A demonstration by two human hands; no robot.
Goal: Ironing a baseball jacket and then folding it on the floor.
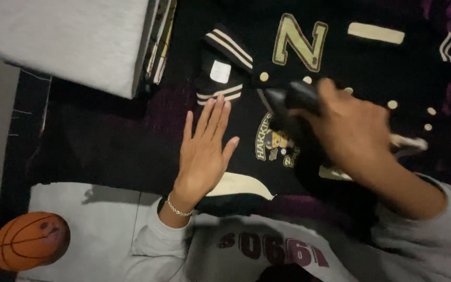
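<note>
A black varsity jacket with cream stripes, cream snap buttons and sewn patches lies spread on a dark surface. My left hand rests flat on the jacket's left part, fingers straight and slightly apart, with a thin chain bracelet at the wrist. My right hand is over the jacket's middle, closed around a black hand-held object. That object is blurred and I cannot tell what kind of thing it is. Both my arms are in grey sweatshirt sleeves.
An orange basketball sits at the lower left beside a pale mat. A large grey folded cloth fills the upper left, with a stack of flat things along its right edge.
</note>
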